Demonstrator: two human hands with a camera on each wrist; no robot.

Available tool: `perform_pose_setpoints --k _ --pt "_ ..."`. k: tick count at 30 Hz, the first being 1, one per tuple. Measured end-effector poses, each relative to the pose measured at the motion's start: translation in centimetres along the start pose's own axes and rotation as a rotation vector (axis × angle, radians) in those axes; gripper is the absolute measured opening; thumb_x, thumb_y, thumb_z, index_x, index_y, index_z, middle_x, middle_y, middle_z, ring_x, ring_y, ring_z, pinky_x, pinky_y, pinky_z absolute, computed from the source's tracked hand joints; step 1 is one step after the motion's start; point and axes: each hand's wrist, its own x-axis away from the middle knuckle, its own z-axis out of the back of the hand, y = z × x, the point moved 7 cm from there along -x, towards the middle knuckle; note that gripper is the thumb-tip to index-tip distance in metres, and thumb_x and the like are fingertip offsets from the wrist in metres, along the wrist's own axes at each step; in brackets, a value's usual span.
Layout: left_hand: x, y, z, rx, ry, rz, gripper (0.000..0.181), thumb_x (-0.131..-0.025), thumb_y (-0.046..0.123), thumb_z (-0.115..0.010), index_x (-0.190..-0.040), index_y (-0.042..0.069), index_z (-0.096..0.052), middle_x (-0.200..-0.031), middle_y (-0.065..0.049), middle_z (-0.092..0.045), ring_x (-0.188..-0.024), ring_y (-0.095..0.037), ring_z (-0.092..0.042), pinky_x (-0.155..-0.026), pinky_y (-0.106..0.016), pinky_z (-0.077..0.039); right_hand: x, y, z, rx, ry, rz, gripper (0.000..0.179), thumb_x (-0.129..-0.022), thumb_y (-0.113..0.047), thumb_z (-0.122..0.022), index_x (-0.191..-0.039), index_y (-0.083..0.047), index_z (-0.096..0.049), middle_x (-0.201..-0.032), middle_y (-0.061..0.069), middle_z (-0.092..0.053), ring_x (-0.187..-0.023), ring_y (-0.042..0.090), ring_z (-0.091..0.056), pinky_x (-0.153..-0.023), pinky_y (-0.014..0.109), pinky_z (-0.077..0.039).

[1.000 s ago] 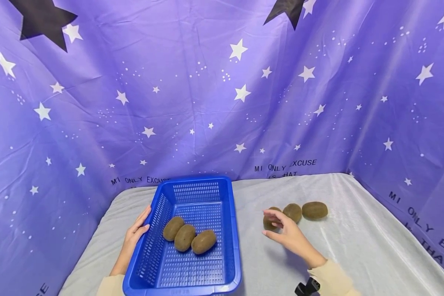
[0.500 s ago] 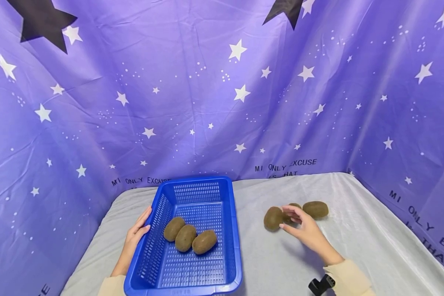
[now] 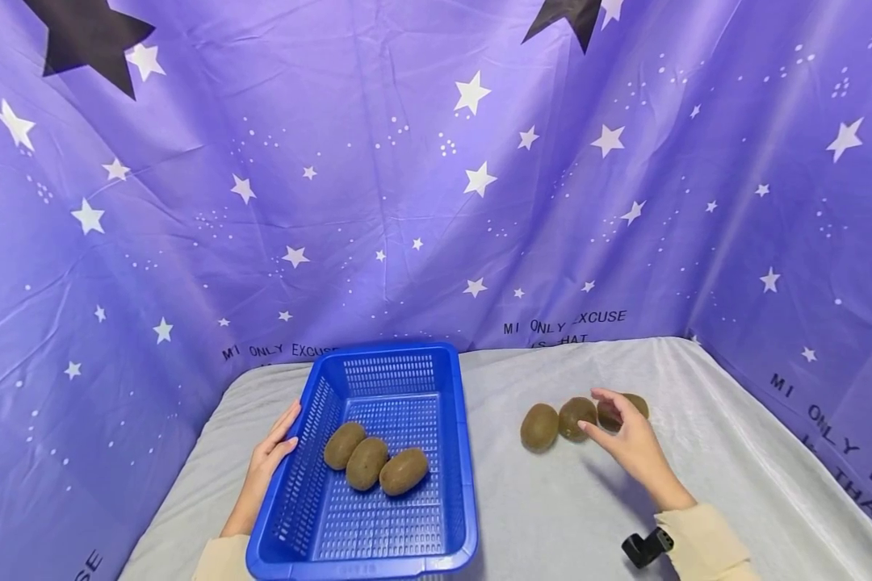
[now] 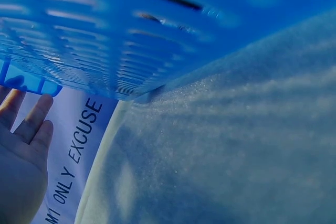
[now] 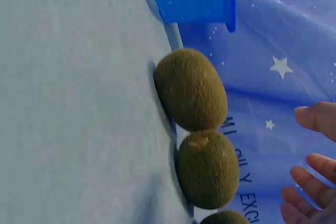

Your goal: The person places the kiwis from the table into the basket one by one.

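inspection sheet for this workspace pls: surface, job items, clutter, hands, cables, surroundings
surface: table under a pale grey cloth.
job items: blue basket holding three kiwis; three more kiwis in a row on the cloth to its right.
clutter: nothing seen.
hands: left hand rests open against the basket's left wall; right hand open, reaching over the rightmost loose kiwi, contact unclear.
cables: nothing seen.
surroundings: purple star-print backdrop on three sides.

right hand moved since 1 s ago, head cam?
Yes. The right hand has shifted rightward along the row of loose kiwis: it was over the kiwi nearest the blue basket, and now reaches the rightmost kiwi.
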Motion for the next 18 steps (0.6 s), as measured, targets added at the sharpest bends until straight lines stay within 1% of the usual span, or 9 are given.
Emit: perform_pose_setpoints --k 3,5,7,8,10,12,15,18 --pt "0.0 0.0 0.0 0.001 -0.005 -0.012 0.049 -0.101 0.01 -0.039 -0.147 -0.002 -0.026 -0.157 -0.015 -0.014 -0.131 0.009 -0.025 -0.097 -0.008 -0.03 0.0 0.6 0.7 0.043 0.038 -0.02 0.054 -0.079 -0.012 -0.075 -0.125 0.004 -0.052 -0.119 0.022 -0.059 -0.103 0.037 -0.054 -0.086 0.016 -0.036" --pt "0.0 0.0 0.0 0.001 -0.005 -0.023 0.049 -0.101 0.009 -0.039 -0.146 -0.003 -0.027 -0.157 -0.013 -0.016 -0.131 0.009 -0.026 -0.097 -0.009 -0.03 -0.1 1.0 1.1 0.049 0.051 -0.038 0.054 -0.079 -0.013 -0.075 -0.125 0.004 -0.052 -0.12 0.022 -0.058 -0.104 0.037 -0.053 -0.085 0.016 -0.035" --pt "0.0 0.1 0.1 -0.003 -0.002 -0.044 0.048 -0.1 0.007 -0.038 -0.145 -0.004 -0.027 -0.156 -0.013 -0.018 -0.132 0.008 -0.027 -0.098 -0.009 -0.03 -0.2 1.5 1.5 0.047 0.063 -0.056 0.054 -0.08 -0.014 -0.074 -0.126 0.004 -0.051 -0.12 0.023 -0.057 -0.106 0.038 -0.053 -0.086 0.014 -0.034" --pt "0.0 0.1 0.1 -0.004 -0.002 -0.054 0.047 -0.1 0.007 -0.038 -0.145 -0.005 -0.028 -0.156 -0.013 -0.019 -0.132 0.008 -0.027 -0.098 -0.009 -0.03 -0.3 1.7 1.6 0.045 0.069 -0.066 0.054 -0.08 -0.014 -0.074 -0.126 0.004 -0.051 -0.121 0.024 -0.057 -0.106 0.038 -0.054 -0.086 0.016 -0.034" --pt "0.0 0.1 0.1 -0.007 0.003 -0.076 0.047 -0.1 0.005 -0.038 -0.144 -0.007 -0.029 -0.155 -0.014 -0.02 -0.132 0.007 -0.028 -0.099 -0.009 -0.029 -0.5 2.2 1.9 0.042 0.084 -0.086 0.054 -0.08 -0.013 -0.073 -0.126 0.005 -0.05 -0.12 0.026 -0.056 -0.107 0.039 -0.054 -0.089 0.023 -0.036" --pt "0.0 0.2 0.2 -0.011 0.007 -0.096 0.046 -0.099 0.003 -0.038 -0.143 -0.008 -0.029 -0.155 -0.015 -0.022 -0.132 0.007 -0.029 -0.099 -0.009 -0.028 -0.6 2.8 2.2 0.041 0.101 -0.11 0.054 -0.08 -0.013 -0.073 -0.126 0.005 -0.05 -0.12 0.028 -0.055 -0.108 0.04 -0.052 -0.091 0.034 -0.037" --pt "-0.2 0.2 0.2 -0.016 0.01 -0.118 0.046 -0.098 0.001 -0.038 -0.142 -0.01 -0.03 -0.154 -0.015 -0.024 -0.132 0.006 -0.029 -0.1 -0.008 -0.027 -0.9 3.5 2.5 0.036 0.124 -0.143 0.055 -0.08 -0.014 -0.072 -0.127 0.006 -0.05 -0.121 0.03 -0.051 -0.108 0.042 -0.048 -0.09 0.051 -0.034" --pt "-0.1 0.2 0.2 -0.014 0.01 -0.12 0.045 -0.098 0.001 -0.038 -0.142 -0.01 -0.03 -0.154 -0.016 -0.023 -0.133 0.006 -0.029 -0.1 -0.009 -0.027 -1.1 4.1 2.7 0.04 0.137 -0.176 0.057 -0.08 -0.018 -0.072 -0.127 0.006 -0.049 -0.125 0.032 -0.046 -0.111 0.045 -0.042 -0.09 0.056 -0.031"
